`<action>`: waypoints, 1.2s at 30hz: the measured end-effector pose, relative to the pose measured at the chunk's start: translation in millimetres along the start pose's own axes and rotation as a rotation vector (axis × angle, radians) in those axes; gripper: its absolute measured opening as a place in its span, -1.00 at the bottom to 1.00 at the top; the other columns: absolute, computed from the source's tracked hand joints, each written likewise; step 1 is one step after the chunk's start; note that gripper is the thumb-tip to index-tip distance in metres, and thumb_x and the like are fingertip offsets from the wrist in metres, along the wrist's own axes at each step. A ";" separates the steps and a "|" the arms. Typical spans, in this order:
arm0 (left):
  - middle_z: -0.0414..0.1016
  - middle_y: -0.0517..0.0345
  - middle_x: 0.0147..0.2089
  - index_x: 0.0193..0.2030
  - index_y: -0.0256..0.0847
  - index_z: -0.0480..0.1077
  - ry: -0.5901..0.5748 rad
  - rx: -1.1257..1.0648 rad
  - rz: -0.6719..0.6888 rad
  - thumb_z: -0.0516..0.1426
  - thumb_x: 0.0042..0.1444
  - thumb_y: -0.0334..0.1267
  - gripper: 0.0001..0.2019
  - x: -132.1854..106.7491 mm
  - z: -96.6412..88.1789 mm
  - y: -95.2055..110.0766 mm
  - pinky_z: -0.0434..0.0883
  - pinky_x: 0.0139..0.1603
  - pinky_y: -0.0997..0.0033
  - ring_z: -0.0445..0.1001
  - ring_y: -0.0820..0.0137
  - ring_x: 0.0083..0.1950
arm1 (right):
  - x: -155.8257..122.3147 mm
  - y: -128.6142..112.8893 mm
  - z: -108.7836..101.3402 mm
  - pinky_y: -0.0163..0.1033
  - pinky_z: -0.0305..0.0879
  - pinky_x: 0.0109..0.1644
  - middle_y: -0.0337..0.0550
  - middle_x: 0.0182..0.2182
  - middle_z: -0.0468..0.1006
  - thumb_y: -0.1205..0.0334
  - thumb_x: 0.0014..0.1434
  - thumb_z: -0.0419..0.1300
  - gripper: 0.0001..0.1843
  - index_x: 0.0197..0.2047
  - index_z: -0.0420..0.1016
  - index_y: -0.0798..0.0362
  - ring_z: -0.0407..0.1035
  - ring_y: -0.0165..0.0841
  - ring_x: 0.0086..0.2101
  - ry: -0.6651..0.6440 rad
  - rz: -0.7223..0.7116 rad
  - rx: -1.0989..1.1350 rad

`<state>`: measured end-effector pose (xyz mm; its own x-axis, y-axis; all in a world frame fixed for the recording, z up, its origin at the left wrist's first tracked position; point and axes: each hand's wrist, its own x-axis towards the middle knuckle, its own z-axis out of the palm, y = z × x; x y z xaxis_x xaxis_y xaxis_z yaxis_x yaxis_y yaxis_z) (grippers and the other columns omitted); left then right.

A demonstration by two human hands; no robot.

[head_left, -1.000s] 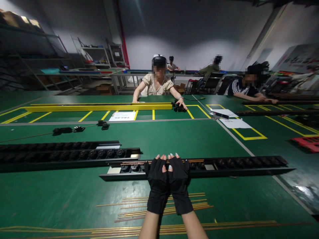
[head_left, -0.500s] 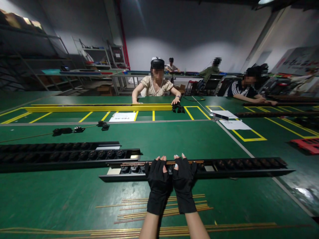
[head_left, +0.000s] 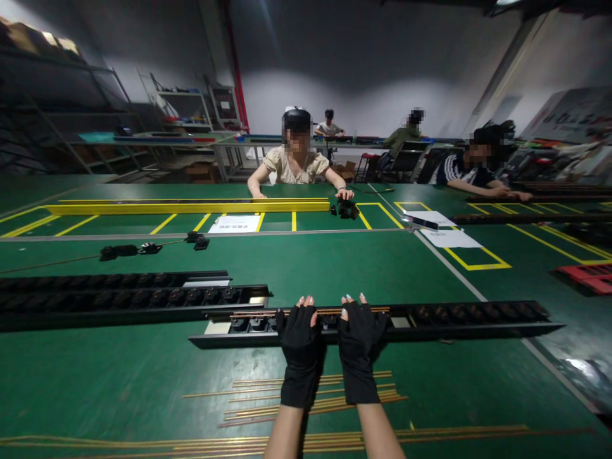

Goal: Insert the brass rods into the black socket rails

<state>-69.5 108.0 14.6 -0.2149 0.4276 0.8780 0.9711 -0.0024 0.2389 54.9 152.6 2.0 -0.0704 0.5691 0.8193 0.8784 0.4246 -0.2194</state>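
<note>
My left hand (head_left: 300,331) and right hand (head_left: 359,331), touching a second ago, have slid apart along the black rail (head_left: 478,319) lying across the tabletop (head_left: 119,382). Both rest flat, palms down, fingers stretched over its copper strip (head_left: 258,313) and clasping nothing, so I now press a wider stretch.

Nothing can be read: the dark print on the white sheet (head_left: 234,224) lying on the green table (head_left: 335,261) and the lettering on the wall banner (head_left: 574,118) are too small and blurred.

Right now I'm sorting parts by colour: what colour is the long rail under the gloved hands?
Black; the head view shows the rail best.
</note>
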 end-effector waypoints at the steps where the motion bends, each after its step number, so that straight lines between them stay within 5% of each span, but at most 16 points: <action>1: 0.65 0.02 -0.06 0.05 -0.18 0.46 0.005 0.003 0.013 0.07 0.28 -0.40 -0.74 0.5 0.0 -1.1 -0.04 0.46 0.10 0.59 0.28 0.05 | 0.6 0.3 -0.9 0.21 -0.18 0.37 -0.12 -0.03 0.64 0.27 0.35 0.01 -0.68 0.00 0.57 -0.01 0.39 -0.15 0.14 0.001 0.011 -0.003; 5: 0.66 0.05 -0.09 0.04 -0.14 0.47 0.015 -0.019 0.064 0.10 0.26 -0.41 -0.74 1.2 -0.3 -5.1 -0.06 0.48 0.05 0.60 0.28 0.03 | 1.9 3.2 -2.0 0.20 -0.11 0.34 -0.04 0.03 0.60 0.23 0.37 -0.05 -0.62 0.05 0.54 0.04 0.33 -0.13 0.19 0.013 0.090 -0.013; 9: 0.62 -0.03 0.01 0.23 -0.15 0.34 0.009 -0.068 0.009 0.07 0.26 -0.44 -0.59 -2.1 -0.4 -6.3 0.12 0.42 0.05 0.60 0.29 0.03 | 2.4 5.6 -2.1 0.20 -0.12 0.34 -0.07 -0.05 0.63 0.20 0.38 -0.09 -0.60 0.02 0.56 0.02 0.37 -0.14 0.14 0.012 0.115 0.024; 15: 0.59 -0.08 0.06 0.36 -0.17 0.20 0.014 -0.088 -0.001 -0.02 0.26 -0.48 -0.47 -6.8 -0.3 -8.7 0.16 0.40 0.07 0.57 0.29 0.10 | -1.3 12.7 -0.8 0.22 -0.04 0.31 0.02 0.12 0.53 0.22 0.37 -0.09 -0.56 0.17 0.45 0.06 0.22 -0.09 0.27 0.029 0.148 -0.017; 28: 0.61 0.01 0.04 0.26 -0.09 0.33 -0.003 -0.089 0.029 0.03 0.27 -0.45 -0.57 -5.2 -2.8 -11.7 0.04 0.46 0.05 0.57 0.28 0.10 | -6.1 20.2 3.6 0.32 -0.14 0.33 0.06 0.14 0.51 0.16 0.38 -0.13 -0.51 0.23 0.41 0.03 0.21 -0.08 0.28 0.026 0.208 -0.044; 36: 0.57 -0.08 0.11 0.34 -0.16 0.24 0.067 -0.135 -0.034 -0.08 0.30 -0.49 -0.51 -5.5 -3.0 -9.4 0.21 0.37 0.12 0.50 0.33 0.21 | -3.2 18.4 1.2 0.27 -0.09 0.32 0.03 0.07 0.56 0.18 0.37 -0.12 -0.55 0.13 0.49 0.02 0.28 -0.10 0.23 0.023 0.227 -0.021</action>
<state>-77.7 103.0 8.8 -0.2585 0.3684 0.8930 0.9412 -0.1123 0.3188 70.7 159.4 -5.3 0.1402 0.6322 0.7620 0.8802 0.2728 -0.3884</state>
